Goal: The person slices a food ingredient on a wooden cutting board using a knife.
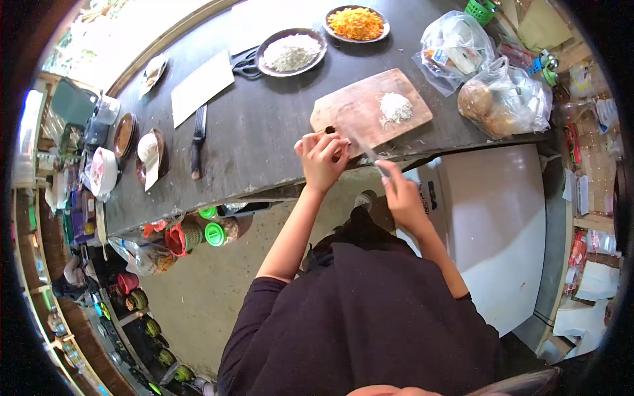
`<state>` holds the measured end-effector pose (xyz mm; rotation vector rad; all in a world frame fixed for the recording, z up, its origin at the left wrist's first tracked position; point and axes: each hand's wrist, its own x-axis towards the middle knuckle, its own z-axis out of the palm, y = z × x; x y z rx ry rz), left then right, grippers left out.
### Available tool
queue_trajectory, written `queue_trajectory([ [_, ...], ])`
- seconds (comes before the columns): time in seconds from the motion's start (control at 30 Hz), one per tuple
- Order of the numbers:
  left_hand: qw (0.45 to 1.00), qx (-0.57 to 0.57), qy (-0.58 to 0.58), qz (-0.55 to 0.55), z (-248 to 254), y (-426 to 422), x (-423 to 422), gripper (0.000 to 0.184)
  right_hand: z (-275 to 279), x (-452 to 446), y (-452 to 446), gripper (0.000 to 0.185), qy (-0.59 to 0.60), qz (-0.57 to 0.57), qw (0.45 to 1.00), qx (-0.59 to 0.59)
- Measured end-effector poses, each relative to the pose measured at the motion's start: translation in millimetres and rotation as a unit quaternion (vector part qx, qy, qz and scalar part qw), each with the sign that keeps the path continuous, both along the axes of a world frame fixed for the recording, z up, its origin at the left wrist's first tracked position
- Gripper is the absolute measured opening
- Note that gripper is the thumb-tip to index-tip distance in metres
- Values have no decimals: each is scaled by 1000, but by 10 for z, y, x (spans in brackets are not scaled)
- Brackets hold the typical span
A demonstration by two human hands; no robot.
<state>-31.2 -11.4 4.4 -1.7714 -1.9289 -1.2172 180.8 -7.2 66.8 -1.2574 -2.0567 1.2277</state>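
Right hand (404,198) gripping blurred knife (368,151), left hand (321,157) curled at board (360,109), hold unclear

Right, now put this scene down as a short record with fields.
left hand: left hand, fingers curled at the board's near edge; grip unclear
right hand: right hand, holding a knife, blade toward the left hand
board: wooden cutting board, with a white shredded pile
dishes: orange shreds; pale shreds
right side: plastic bags
surface: dark counter
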Motion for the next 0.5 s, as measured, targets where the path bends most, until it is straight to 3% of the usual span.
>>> queue_trajectory([
  [0.3,999,-46,-1,-1,-15,-17,-5,13,-192,199,611,35,-37,-24,998,35],
  [0.37,999,-44,4,1,-20,-18,-11,14,-177,203,650,36,-1,2,997,81],
  [0.5,999,-26,18,-1,-24,-8,2,16,-115,226,573,36,-67,61,995,46],
])
